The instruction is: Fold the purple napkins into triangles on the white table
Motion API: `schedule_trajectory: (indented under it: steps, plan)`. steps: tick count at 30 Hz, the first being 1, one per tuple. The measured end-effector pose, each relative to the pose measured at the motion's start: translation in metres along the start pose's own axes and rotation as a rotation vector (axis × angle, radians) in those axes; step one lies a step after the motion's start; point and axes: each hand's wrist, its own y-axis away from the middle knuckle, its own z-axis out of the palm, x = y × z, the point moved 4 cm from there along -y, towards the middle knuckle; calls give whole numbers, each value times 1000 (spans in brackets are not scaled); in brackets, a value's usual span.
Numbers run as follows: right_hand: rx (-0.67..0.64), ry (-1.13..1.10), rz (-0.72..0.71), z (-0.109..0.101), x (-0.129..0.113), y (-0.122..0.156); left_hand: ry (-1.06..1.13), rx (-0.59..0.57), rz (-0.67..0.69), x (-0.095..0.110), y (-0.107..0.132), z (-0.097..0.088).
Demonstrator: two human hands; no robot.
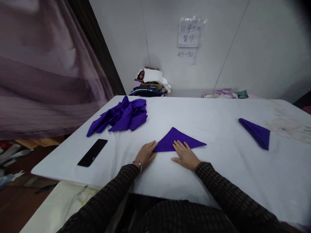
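Note:
A purple cloth napkin (171,139) lies on the white table in front of me, folded to a flat triangle with its peak pointing away. My right hand (186,156) rests open on its lower middle, fingers spread and thumb out to the side. At the triangle's left corner, my left hand (146,154) touches the cloth with fingers stretched out; the corner's tip is partly hidden under it. To the right lies another purple napkin (256,133), folded into a narrow wedge. A loose, crumpled heap of purple napkins (126,115) sits at the back left.
A black phone (92,152) lies near the left edge of the white table (218,181). Behind the table are a stack of folded clothes (152,82) and some low fabric (225,94). Handwritten paper (189,34) hangs on the wall. A sheer curtain (48,71) hangs at left.

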Motion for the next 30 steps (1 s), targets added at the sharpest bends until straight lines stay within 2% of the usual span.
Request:
schedule_trajectory:
  steps: [3,7,11,13,16,19,22,25,28,30]
  plan:
    - [0,6,-3,0,0,-1,11,-5,115,6,-10,1]
    - [-1,6,3,1,0,-1,-28,-48,135,7,-20,-3]
    - [-13,-23,-18,-3,3,0,-79,-98,178,16,-18,-10]
    - [-18,-47,-46,-6,6,3,-83,-95,228,27,-12,-14]
    - [-15,-80,-73,-9,9,13,-59,-90,325,55,1,-18]
    - [21,-109,-86,-7,-1,28,-4,-191,384,90,12,-14]
    - [53,-205,-133,2,-23,45,7,-315,364,123,15,-9]
    - [134,-388,-151,11,-40,59,41,-378,304,143,8,-12]
    - [267,-592,-90,8,-41,68,249,-370,231,145,-7,-20]
    - [289,-728,-8,3,-37,70,439,-345,160,136,-19,-22]
